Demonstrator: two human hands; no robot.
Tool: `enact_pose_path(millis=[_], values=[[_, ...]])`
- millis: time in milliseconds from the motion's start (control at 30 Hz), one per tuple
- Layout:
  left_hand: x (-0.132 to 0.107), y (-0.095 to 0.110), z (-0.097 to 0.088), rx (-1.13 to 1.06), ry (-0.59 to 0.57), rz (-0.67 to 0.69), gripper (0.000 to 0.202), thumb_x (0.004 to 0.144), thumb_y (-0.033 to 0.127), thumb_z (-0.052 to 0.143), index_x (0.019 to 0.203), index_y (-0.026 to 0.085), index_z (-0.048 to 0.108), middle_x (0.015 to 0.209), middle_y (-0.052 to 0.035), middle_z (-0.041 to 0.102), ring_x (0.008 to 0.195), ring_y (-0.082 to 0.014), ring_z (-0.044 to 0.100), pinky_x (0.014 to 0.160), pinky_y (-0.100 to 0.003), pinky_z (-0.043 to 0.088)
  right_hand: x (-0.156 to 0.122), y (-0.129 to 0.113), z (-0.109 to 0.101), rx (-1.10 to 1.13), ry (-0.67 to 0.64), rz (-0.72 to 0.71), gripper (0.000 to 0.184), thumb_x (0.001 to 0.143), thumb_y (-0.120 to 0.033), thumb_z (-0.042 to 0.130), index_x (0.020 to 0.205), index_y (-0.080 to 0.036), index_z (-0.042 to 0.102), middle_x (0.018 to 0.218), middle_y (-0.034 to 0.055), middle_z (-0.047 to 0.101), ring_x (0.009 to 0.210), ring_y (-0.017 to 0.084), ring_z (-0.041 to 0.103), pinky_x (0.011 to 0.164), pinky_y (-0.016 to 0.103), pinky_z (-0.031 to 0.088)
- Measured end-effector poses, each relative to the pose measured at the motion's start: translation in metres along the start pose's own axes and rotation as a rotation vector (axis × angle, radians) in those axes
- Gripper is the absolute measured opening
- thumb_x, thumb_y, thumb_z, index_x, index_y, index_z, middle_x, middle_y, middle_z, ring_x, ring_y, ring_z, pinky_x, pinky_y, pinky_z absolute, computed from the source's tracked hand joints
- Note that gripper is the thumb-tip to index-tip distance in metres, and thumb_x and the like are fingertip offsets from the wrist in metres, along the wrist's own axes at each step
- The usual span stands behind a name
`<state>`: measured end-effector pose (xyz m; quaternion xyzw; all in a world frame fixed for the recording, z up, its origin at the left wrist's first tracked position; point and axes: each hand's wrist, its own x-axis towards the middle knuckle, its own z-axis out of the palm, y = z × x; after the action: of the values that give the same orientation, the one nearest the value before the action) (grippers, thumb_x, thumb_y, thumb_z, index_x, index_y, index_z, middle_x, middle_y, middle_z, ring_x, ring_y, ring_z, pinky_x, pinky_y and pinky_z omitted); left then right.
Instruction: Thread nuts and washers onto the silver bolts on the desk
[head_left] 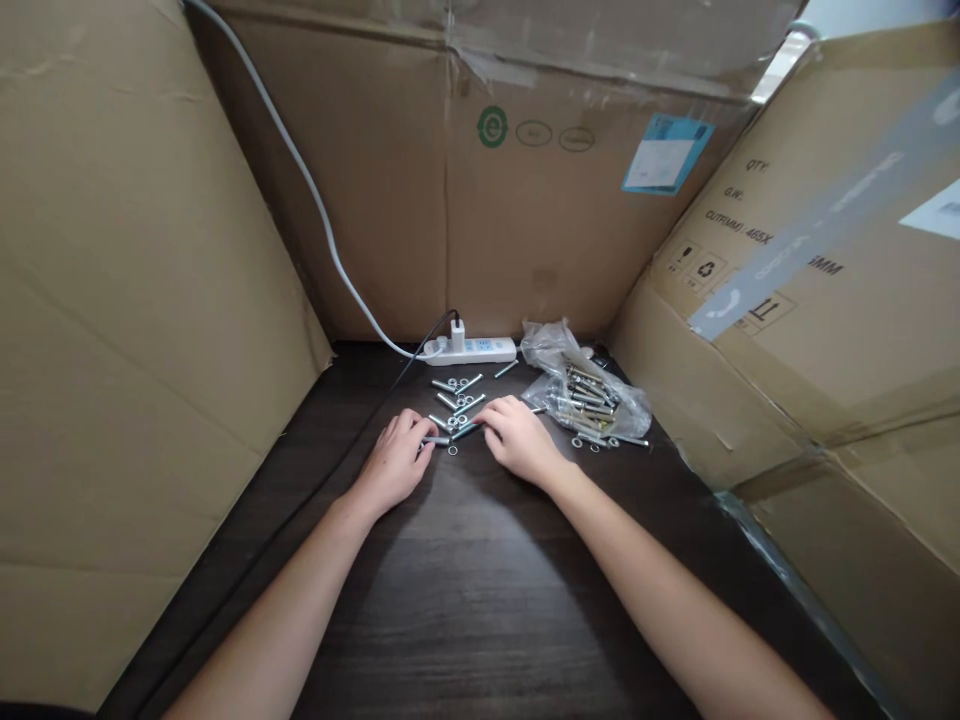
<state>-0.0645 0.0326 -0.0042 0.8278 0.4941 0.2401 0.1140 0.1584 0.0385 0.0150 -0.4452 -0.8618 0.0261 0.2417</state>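
My left hand (397, 458) is closed, its fingers around the end of a short metal sleeve (438, 440) low over the dark table. On the other side, my right hand (517, 436) has its thumb and fingers pinched on the near end of a silver bolt (465, 430). The tips of the bolt and the sleeve lie close together; whether they touch I cannot tell. A washer (452, 451) lies just in front of them. Beyond the hands are loose bolts (469, 384), sleeves (442, 386) and small nuts and washers (462, 400), in rough rows.
A clear plastic bag (637, 405) with many bolts (589, 400) lies at the right, loose washers (595, 447) before it. Behind stands a white power strip (480, 350) with a charger (457, 335). A black cable (330, 470) crosses the table's left. Cardboard walls (360, 180) enclose three sides.
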Motion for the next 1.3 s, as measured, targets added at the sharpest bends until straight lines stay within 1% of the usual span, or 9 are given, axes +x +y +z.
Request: enact_pose_path(millis=[67, 133, 400, 567, 767, 900, 1100, 1200, 1300], values=[[-0.001, 0.0, -0.001, 0.001, 0.0, 0.006, 0.013, 0.086, 0.018, 0.046, 0.094, 0.022, 0.054, 0.097, -0.0042, 0.048, 0.092, -0.0206, 0.049, 0.084, -0.036, 0.042, 0.0, -0.008, 0.008, -0.024, -0.016, -0.007, 0.021, 0.085, -0.011, 0.047, 0.099, -0.018, 0.061, 0.099, 0.0066, 0.061, 0.096, 0.023, 0.048, 0.087, 0.035, 0.04], [-0.001, 0.001, -0.001, -0.003, 0.003, 0.006, 0.013, 0.085, 0.018, 0.046, 0.094, 0.021, 0.054, 0.096, -0.0042, 0.049, 0.092, -0.0205, 0.049, 0.083, -0.035, 0.042, -0.001, -0.009, 0.01, -0.04, -0.026, -0.002, 0.02, 0.085, -0.012, 0.048, 0.098, -0.018, 0.061, 0.097, 0.007, 0.06, 0.097, 0.023, 0.048, 0.087, 0.036, 0.04], [-0.002, 0.002, -0.001, -0.018, 0.02, 0.009, 0.014, 0.083, 0.016, 0.048, 0.093, 0.021, 0.055, 0.095, -0.0045, 0.049, 0.091, -0.0205, 0.049, 0.081, -0.035, 0.043, -0.007, -0.011, 0.012, -0.104, -0.022, 0.029, 0.014, 0.084, -0.016, 0.05, 0.094, -0.018, 0.06, 0.093, 0.009, 0.056, 0.092, 0.024, 0.047, 0.083, 0.036, 0.041], [-0.001, 0.008, -0.005, -0.044, 0.034, 0.022, 0.014, 0.084, 0.016, 0.047, 0.094, 0.021, 0.055, 0.096, -0.0042, 0.051, 0.091, -0.0204, 0.048, 0.082, -0.035, 0.042, -0.01, -0.012, 0.012, -0.1, -0.055, 0.016, 0.008, 0.086, -0.017, 0.049, 0.089, -0.017, 0.057, 0.093, 0.0086, 0.056, 0.091, 0.024, 0.049, 0.082, 0.035, 0.041], [-0.002, 0.025, -0.013, -0.089, 0.008, 0.108, 0.014, 0.085, 0.017, 0.047, 0.096, 0.022, 0.054, 0.096, -0.003, 0.053, 0.091, -0.0199, 0.047, 0.083, -0.033, 0.04, -0.033, -0.02, 0.0, -0.014, -0.006, 0.112, 0.011, 0.088, -0.018, 0.044, 0.094, -0.018, 0.053, 0.09, 0.0077, 0.058, 0.085, 0.022, 0.054, 0.078, 0.033, 0.042], [-0.003, 0.039, -0.017, -0.114, -0.022, 0.154, 0.012, 0.085, 0.018, 0.046, 0.095, 0.021, 0.054, 0.095, -0.0033, 0.054, 0.09, -0.0199, 0.048, 0.08, -0.032, 0.04, -0.047, -0.025, -0.01, 0.026, 0.0, 0.165, 0.014, 0.089, -0.019, 0.042, 0.098, -0.019, 0.053, 0.091, 0.0069, 0.061, 0.084, 0.022, 0.056, 0.077, 0.032, 0.042], [-0.004, 0.048, -0.019, -0.163, -0.022, 0.201, 0.011, 0.088, 0.022, 0.045, 0.093, 0.018, 0.054, 0.091, -0.0041, 0.056, 0.085, -0.0186, 0.048, 0.078, -0.032, 0.04, -0.051, -0.026, -0.015, 0.115, -0.012, 0.201, 0.018, 0.092, -0.02, 0.039, 0.103, -0.021, 0.053, 0.095, 0.0055, 0.062, 0.082, 0.02, 0.059, 0.075, 0.029, 0.044], [-0.005, 0.05, -0.018, -0.182, -0.026, 0.216, 0.011, 0.089, 0.023, 0.046, 0.095, 0.018, 0.054, 0.088, -0.0034, 0.057, 0.083, -0.0177, 0.049, 0.075, -0.031, 0.04, -0.051, -0.027, -0.014, 0.22, -0.002, 0.176, 0.017, 0.092, -0.02, 0.04, 0.103, -0.021, 0.053, 0.097, 0.0059, 0.062, 0.086, 0.019, 0.059, 0.079, 0.029, 0.044], [-0.006, 0.052, -0.016, -0.197, -0.055, 0.221, 0.012, 0.09, 0.024, 0.047, 0.097, 0.018, 0.055, 0.088, -0.0029, 0.058, 0.083, -0.0172, 0.049, 0.075, -0.031, 0.04, -0.052, -0.033, -0.014, 0.349, -0.001, 0.172, 0.018, 0.091, -0.018, 0.04, 0.106, -0.021, 0.051, 0.098, 0.005, 0.061, 0.086, 0.018, 0.059, 0.077, 0.028, 0.045]])
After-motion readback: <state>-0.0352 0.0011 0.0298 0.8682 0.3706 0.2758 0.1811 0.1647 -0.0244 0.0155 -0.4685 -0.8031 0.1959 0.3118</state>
